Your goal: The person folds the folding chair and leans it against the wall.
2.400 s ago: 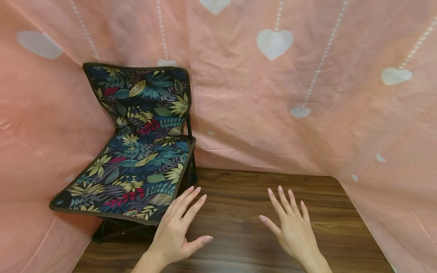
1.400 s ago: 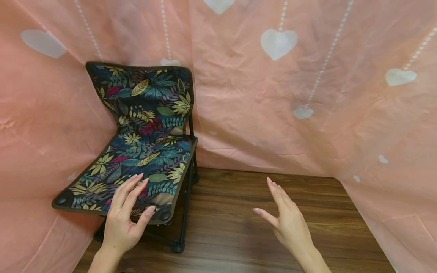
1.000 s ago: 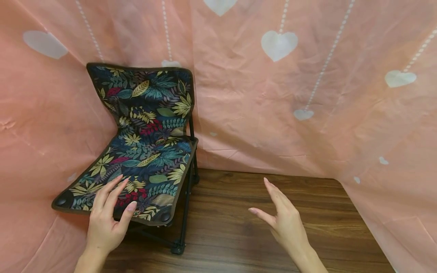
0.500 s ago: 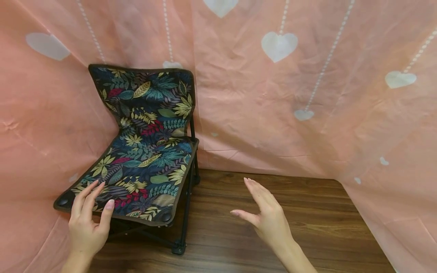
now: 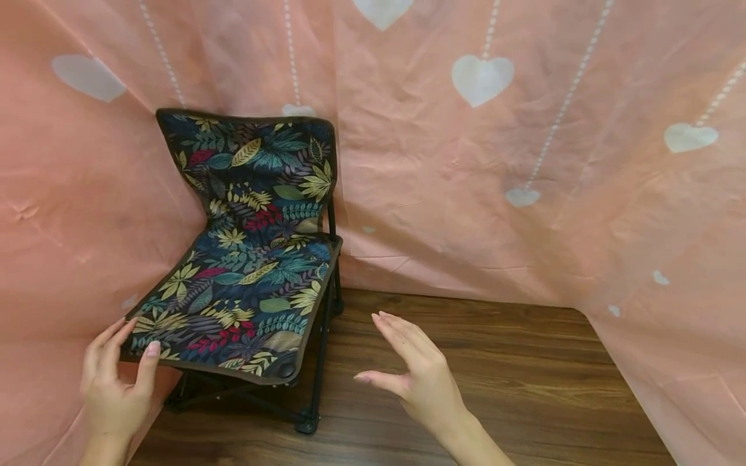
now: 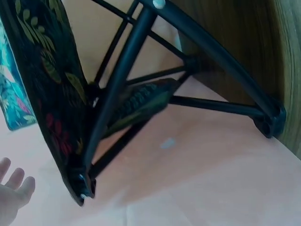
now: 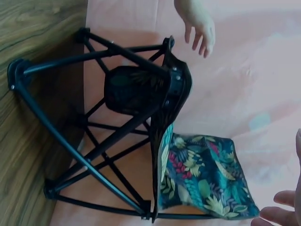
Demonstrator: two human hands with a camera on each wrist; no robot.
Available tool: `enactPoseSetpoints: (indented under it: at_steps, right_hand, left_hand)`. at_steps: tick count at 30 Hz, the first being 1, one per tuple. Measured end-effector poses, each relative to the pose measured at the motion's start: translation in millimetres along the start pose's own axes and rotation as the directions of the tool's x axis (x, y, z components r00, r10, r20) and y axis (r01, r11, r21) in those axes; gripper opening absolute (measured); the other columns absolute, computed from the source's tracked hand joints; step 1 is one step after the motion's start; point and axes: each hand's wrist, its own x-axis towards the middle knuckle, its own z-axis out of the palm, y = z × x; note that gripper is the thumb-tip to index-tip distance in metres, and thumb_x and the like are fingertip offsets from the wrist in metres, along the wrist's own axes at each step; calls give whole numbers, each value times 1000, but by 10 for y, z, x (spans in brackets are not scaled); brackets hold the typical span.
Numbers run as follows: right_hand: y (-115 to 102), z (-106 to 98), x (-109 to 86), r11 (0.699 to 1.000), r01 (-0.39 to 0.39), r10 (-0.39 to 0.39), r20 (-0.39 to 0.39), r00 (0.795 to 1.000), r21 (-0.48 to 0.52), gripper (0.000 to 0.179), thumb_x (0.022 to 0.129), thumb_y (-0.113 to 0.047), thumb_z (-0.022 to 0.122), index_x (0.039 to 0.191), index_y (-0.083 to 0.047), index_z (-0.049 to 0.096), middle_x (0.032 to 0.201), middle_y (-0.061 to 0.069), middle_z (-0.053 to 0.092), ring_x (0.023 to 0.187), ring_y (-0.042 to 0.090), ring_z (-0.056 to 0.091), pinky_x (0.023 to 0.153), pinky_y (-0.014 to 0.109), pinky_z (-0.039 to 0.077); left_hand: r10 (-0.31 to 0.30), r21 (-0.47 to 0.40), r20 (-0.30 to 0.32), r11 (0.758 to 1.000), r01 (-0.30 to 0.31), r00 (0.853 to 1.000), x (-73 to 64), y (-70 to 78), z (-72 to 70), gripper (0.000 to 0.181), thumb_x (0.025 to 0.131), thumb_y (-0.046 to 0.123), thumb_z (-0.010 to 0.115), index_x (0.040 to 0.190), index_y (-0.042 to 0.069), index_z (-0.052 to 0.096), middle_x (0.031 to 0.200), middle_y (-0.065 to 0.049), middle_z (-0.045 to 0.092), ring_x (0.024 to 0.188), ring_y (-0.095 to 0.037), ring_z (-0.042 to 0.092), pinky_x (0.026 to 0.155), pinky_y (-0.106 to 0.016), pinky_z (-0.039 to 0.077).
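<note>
Folding chair on wood-grain tabletop, 9 o'clock of head view, unfolded, standing on its legs. Backrest at 12, seat front edge toward 6. Dark fabric, leaf print in yellow, teal, red, green; brown trim all round. Black tube frame, crossed tubes under seat, dark foot at chair's 5 o'clock resting on tabletop. Right wrist view: fabric piece in leaf print below seat, between tubes.

Left hand at chair's 7-8 o'clock, over seat's front corner on that side, hiding the corner in head view. Thumb out to the side, fingers loosely extended, nothing held. Both wrist views show a gap between hand and chair, so apart, just beside the corner.

Right hand at chair's 4 o'clock, above bare wood, clear of chair in head view. Fingers straight, close together, thumb spread away, nothing held. Only some fingers in right wrist view, at the 4 o'clock edge.

Pink backdrop wraps behind from 9 through 12 to 3, creased, printed with pale hearts on dotted lines. Tabletop has a rounded far corner at its 2 o'clock.
</note>
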Motion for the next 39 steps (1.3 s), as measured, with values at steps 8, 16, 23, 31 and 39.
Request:
enactPoseSetpoints:
  at_steps: [8,16,23,31,39]
  right_hand:
    - [-114,183,40,1000,1,-1,64,998,-2,74,70,-46,78,130,-7,61,128,8,65,119,24,61,107,23,43]
    - [-228,380,40,998,63,-62,108,992,-11,78,68,-47,80,133,-10,59,131,7,63,121,23,61,99,36,51]
    - [-326,564,-19,999,-6,-1,189,982,34,75,71,-45,80,135,-13,58,133,4,63,125,20,58,100,37,51]
    - [-447,739,-18,989,-100,65,299,952,105,66,78,-44,76,132,-9,60,134,8,62,132,18,52,105,39,48]
    - [-487,840,-17,986,-146,98,409,907,87,62,88,-49,63,136,-10,57,140,9,56,137,20,47,108,38,45]
  left_hand:
    - [-123,96,-7,988,123,992,-32,-156,-22,47,88,18,68,132,7,59,137,-20,52,133,-21,45,112,-20,30]
    - [-210,113,29,972,205,977,-62,-270,30,48,89,18,67,133,4,57,142,-22,45,132,-43,40,112,-58,31]
    - [-251,113,1,962,249,968,-99,-338,-20,48,90,20,64,133,1,56,144,-23,43,135,-42,36,116,-50,27]
    - [-364,156,56,923,352,930,-112,-378,-42,52,94,23,59,140,2,47,151,-21,33,141,-43,26,113,-65,19]
    - [-456,206,82,878,432,886,-140,-416,-62,56,97,25,53,146,3,39,156,-19,27,144,-42,23,115,-64,18]
